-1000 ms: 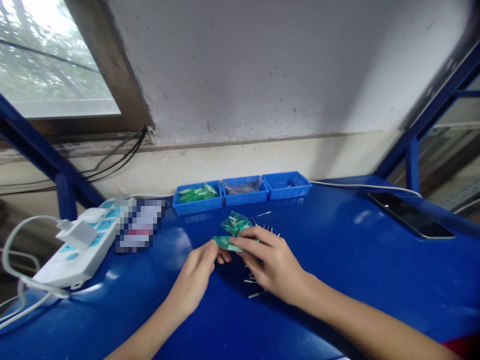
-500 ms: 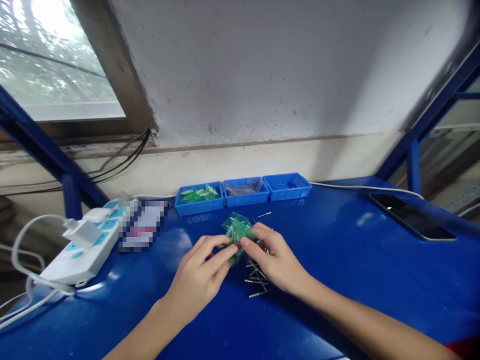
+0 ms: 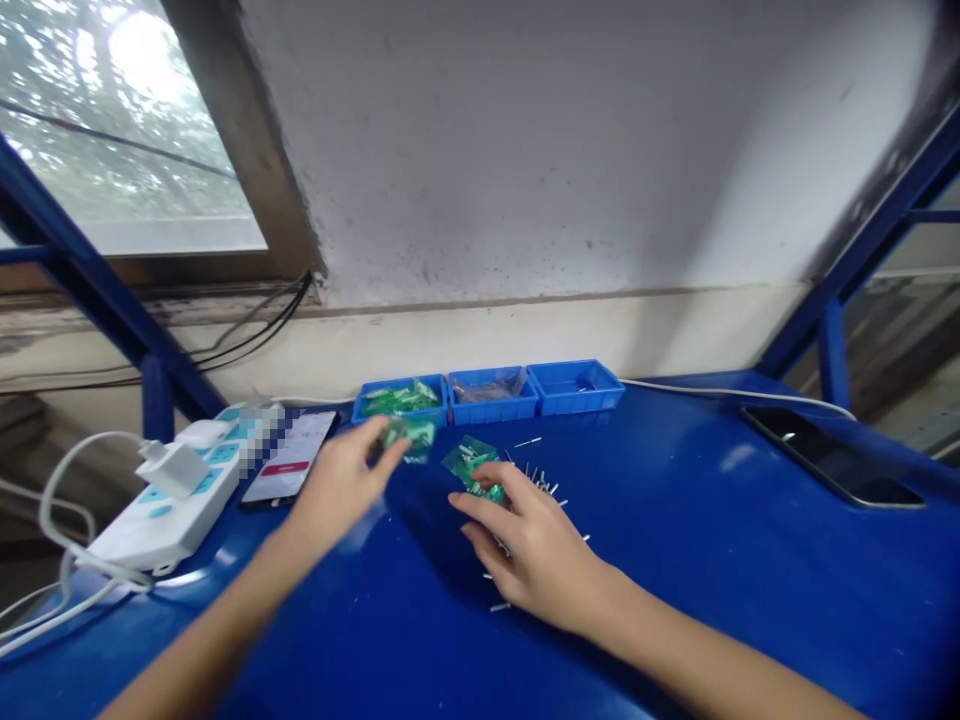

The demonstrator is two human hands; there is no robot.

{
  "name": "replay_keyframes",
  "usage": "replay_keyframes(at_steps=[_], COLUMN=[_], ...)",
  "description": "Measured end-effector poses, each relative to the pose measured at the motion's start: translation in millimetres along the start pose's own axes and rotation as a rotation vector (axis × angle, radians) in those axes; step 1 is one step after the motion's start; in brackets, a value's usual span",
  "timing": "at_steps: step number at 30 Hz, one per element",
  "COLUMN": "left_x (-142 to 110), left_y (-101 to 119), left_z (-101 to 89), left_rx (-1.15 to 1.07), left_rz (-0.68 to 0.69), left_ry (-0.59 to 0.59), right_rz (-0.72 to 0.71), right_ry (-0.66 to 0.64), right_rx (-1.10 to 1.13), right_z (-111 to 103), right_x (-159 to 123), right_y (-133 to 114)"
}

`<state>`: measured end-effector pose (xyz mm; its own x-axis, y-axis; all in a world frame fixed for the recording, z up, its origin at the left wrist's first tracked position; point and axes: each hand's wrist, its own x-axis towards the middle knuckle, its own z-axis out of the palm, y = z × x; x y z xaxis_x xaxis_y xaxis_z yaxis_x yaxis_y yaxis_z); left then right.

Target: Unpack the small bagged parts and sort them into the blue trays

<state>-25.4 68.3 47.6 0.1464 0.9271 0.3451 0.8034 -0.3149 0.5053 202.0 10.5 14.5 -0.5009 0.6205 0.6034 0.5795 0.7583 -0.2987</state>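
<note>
My left hand [image 3: 345, 475] pinches a small green plastic bag [image 3: 409, 438], blurred by motion, just in front of the left blue bin [image 3: 397, 405], where more green bags lie. My right hand [image 3: 529, 540] has its fingers apart over a pile of thin metal rivets [image 3: 547, 483] and partly hides it. Under its fingertips lies another green plastic bag [image 3: 466, 455]; I cannot tell whether they touch it. A single rivet [image 3: 527, 442] rests behind the pile.
The middle blue bin [image 3: 491, 408] holds clear plastic bags; the right blue bin [image 3: 576, 400] has a few thin pieces. A white power strip [image 3: 184, 500] with cables and a lit phone [image 3: 289, 462] are at left. A dark phone [image 3: 832, 455] lies at right.
My hands have moved apart. The left has carried a green bag away toward the left bin, while the right has opened above the rivets and the other green bag.
</note>
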Motion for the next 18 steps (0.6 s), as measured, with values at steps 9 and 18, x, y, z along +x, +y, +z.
replay_keyframes(at_steps=[9,18], left_x=[79.2,110.4], left_y=[-37.3,-42.6], left_z=[-32.7,-12.4], left_rx=[0.749,0.73], left_rz=[0.163,0.1], left_ry=[-0.205,-0.523], right_rz=[0.033,0.13], right_ry=[-0.066,-0.136], right_rx=[0.045,0.049], right_z=[-8.2,-12.5], right_x=[-1.8,2.4], right_y=[-0.4,14.4])
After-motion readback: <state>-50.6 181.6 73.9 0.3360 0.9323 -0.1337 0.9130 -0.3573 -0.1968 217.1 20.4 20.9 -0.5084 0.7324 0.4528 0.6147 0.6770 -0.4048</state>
